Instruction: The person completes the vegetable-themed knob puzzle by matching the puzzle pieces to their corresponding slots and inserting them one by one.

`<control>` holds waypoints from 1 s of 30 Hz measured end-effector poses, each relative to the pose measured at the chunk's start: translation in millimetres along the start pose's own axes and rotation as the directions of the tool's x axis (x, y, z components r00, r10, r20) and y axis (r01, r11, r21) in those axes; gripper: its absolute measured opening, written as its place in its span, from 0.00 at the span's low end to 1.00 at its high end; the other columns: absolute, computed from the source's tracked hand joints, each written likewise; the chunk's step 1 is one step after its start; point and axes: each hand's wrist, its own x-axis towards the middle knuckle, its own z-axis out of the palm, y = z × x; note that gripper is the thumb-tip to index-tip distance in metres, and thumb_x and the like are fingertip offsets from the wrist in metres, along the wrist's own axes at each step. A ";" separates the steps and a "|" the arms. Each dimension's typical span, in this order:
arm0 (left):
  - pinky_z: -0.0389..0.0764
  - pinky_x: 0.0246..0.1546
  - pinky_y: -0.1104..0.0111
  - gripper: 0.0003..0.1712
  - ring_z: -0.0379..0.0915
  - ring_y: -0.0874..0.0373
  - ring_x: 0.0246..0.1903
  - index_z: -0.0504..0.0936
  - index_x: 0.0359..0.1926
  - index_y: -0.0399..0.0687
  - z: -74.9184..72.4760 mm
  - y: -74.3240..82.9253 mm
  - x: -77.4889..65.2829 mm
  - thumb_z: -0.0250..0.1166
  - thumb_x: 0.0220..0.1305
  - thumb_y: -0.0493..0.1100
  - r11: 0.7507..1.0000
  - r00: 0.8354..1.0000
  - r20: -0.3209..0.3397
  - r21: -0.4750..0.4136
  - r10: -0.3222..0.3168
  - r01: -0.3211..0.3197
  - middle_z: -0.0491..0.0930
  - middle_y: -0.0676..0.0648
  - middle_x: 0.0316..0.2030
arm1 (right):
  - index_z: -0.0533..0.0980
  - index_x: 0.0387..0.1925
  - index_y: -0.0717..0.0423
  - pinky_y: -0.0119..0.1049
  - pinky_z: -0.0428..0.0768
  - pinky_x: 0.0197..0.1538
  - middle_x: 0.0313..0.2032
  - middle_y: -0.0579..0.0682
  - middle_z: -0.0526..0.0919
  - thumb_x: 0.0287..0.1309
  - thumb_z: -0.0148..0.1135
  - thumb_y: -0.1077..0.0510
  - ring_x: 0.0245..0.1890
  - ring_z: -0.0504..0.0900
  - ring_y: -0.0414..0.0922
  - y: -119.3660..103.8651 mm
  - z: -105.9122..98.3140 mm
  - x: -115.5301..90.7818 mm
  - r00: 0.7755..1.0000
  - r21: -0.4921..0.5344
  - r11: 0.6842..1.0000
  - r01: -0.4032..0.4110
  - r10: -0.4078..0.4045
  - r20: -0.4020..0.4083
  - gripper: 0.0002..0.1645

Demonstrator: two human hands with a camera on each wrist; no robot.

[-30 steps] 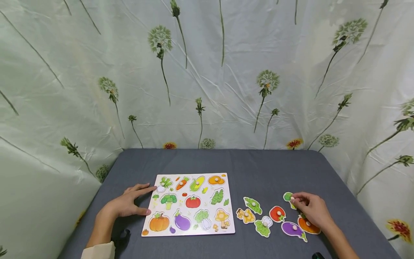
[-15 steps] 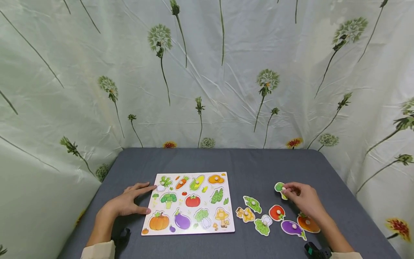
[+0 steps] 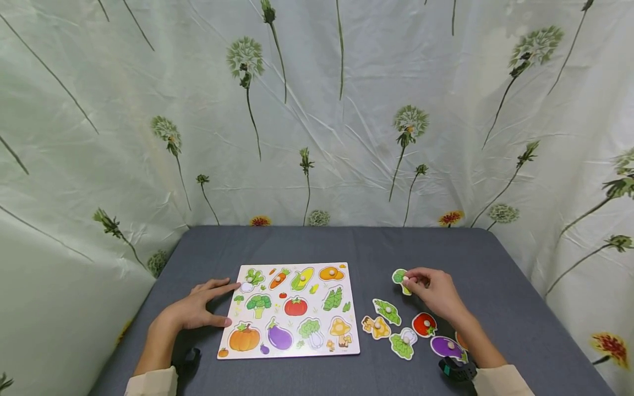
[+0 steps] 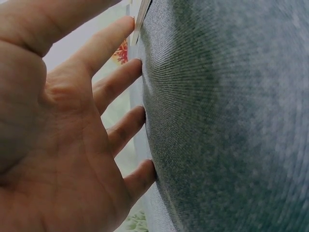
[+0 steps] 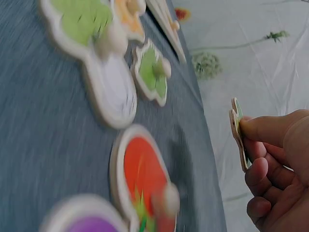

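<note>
My right hand (image 3: 436, 291) pinches a broccoli puzzle piece (image 3: 399, 278) by its knob. In the right wrist view the broccoli piece (image 5: 237, 130) shows edge-on, raised off the table. My left hand (image 3: 195, 311) lies with fingers spread at the left edge of the vegetable puzzle board (image 3: 317, 308). Its thumb and index fingertip touch that edge, and the other fingertips (image 4: 140, 113) rest on the grey cloth in the left wrist view. Carrot (image 3: 278, 279), corn (image 3: 302, 279), potato (image 3: 331, 274) and radish (image 3: 252, 279) pieces with knobs sit in the board's top row.
Loose knobbed pieces lie right of the board: green pea-pod-like (image 3: 387, 312), mushroom (image 3: 377, 329), cabbage (image 3: 402, 345), tomato (image 3: 424, 325) and eggplant (image 3: 446, 347). An orange pumpkin piece is mostly hidden under the right forearm. A flowered curtain (image 3: 317, 110) surrounds the table (image 3: 297, 242).
My right hand has lifted the broccoli piece from beside the pumpkin piece and carried it left toward the board. My left hand has stayed at the board's edge.
</note>
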 end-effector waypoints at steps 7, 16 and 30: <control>0.57 0.60 0.24 0.54 0.51 0.24 0.70 0.68 0.76 0.56 -1.0 1.1 -1.0 0.79 0.51 0.62 1.000 1.000 -0.003 0.002 -0.001 0.001 0.58 0.33 0.76 | 0.86 0.42 0.54 0.30 0.71 0.29 0.30 0.45 0.84 0.64 0.71 0.55 0.26 0.73 0.38 -23.9 20.5 11.5 0.999 0.053 0.998 0.041 -0.043 0.026 0.09; 0.58 0.60 0.24 0.53 0.51 0.24 0.70 0.68 0.76 0.56 -1.3 2.8 -2.0 0.79 0.51 0.61 1.000 1.000 0.000 0.007 0.005 -0.005 0.58 0.33 0.76 | 0.86 0.41 0.53 0.31 0.70 0.29 0.29 0.44 0.83 0.64 0.72 0.56 0.25 0.73 0.39 -48.9 46.2 18.4 0.995 0.119 0.991 0.067 -0.074 0.062 0.07; 0.58 0.60 0.24 0.52 0.52 0.24 0.70 0.68 0.76 0.56 -2.3 4.2 -3.3 0.79 0.52 0.61 1.000 1.000 -0.001 0.009 0.007 -0.007 0.58 0.32 0.76 | 0.86 0.41 0.53 0.29 0.68 0.28 0.28 0.43 0.82 0.63 0.72 0.56 0.23 0.72 0.39 -86.0 80.4 24.3 0.981 0.227 0.966 0.124 -0.154 0.119 0.07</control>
